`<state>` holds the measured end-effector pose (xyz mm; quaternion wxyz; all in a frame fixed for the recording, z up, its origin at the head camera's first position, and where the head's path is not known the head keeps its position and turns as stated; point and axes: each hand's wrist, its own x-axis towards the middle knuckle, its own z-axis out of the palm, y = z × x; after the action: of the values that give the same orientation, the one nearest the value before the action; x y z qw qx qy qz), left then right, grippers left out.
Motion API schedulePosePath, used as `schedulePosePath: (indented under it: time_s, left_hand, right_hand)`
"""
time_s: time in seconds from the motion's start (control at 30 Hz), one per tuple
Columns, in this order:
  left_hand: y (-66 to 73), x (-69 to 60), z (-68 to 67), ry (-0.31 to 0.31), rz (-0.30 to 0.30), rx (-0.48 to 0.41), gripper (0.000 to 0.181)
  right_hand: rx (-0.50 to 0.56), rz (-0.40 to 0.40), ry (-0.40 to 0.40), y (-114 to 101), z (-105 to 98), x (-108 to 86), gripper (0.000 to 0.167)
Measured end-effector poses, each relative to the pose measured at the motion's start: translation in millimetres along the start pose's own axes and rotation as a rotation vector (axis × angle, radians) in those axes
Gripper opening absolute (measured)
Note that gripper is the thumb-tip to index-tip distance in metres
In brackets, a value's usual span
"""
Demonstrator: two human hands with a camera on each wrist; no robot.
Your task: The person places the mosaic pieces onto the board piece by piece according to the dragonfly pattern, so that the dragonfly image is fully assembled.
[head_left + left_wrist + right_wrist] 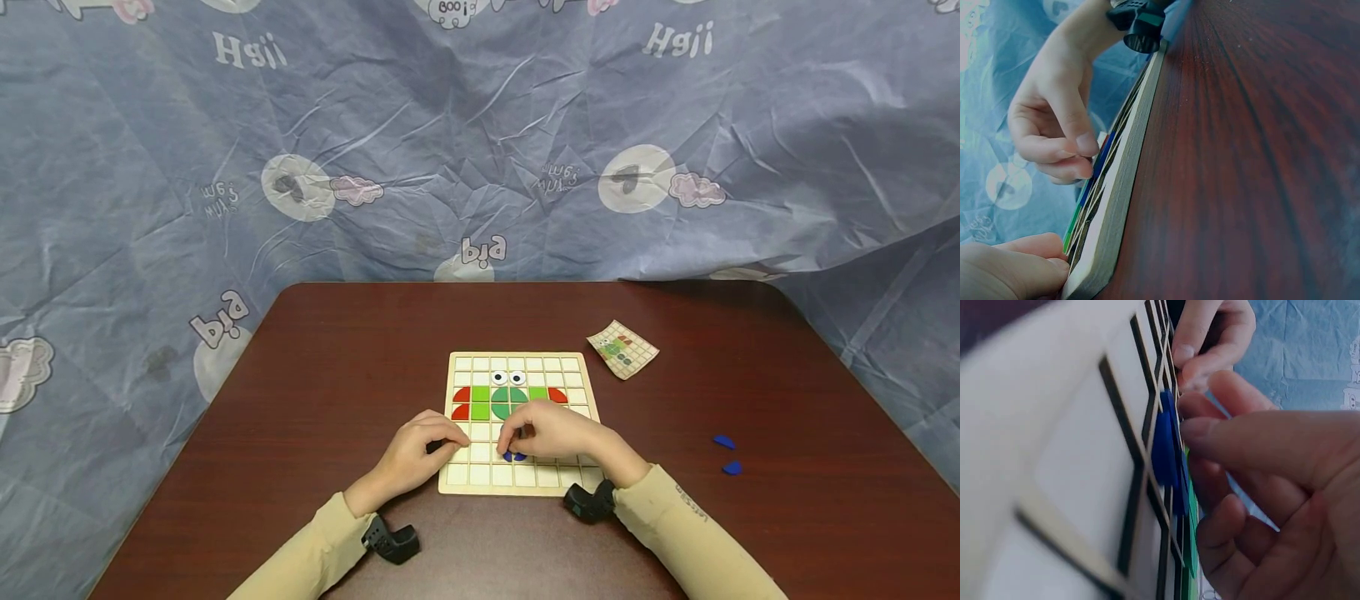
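Observation:
In the head view a light grid board point(482, 475) lies on the table with flat red pieces point(557, 395), light green pieces point(480, 403), dark green pieces point(500, 411) and two round eye pieces point(499, 377) on it. My left hand point(416, 454) rests its fingertips on the board's left side. Over the board's lower middle is my right hand point(551, 429), thumb and fingers bent close together beside small blue pieces point(1163, 450). Those fingertips point(1197, 430) are next to the blue pieces; whether they pinch one is not clear.
Two loose blue pieces point(723, 442) lie on the brown table point(360, 350) to the right. Beyond the board's upper right corner lies a small pattern card point(624, 350). A printed blue-grey cloth point(420, 142) hangs behind the table.

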<state>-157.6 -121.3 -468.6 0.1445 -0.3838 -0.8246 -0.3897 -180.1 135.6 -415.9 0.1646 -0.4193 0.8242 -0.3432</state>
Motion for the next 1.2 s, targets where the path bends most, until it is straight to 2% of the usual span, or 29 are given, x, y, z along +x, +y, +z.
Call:
schedulePosePath:
  time_s: [0.1, 0.33, 0.77, 1.2]
  left_hand:
    - [0.3, 0.2, -0.1, -0.002, -0.003, 0.003, 0.016]
    - [0.5, 0.4, 0.1, -0.004, -0.009, 0.004, 0.015]
    - [-1.1, -0.1, 0.8, 0.002, 0.001, 0.012, 0.015]
    - [-2.3, -0.5, 1.8, -0.001, -0.020, 0.004, 0.016]
  right_hand:
    - [0.011, 0.023, -0.004, 1.0, -4.3, -2.0, 0.014]
    - [0.123, 0.082, -0.044, 7.3, -12.5, -9.1, 0.021]
    - [0.124, 0.085, -0.013, 7.2, -12.7, -9.4, 0.016]
    - [0.123, 0.094, 0.029, 3.2, -13.6, -11.1, 0.015]
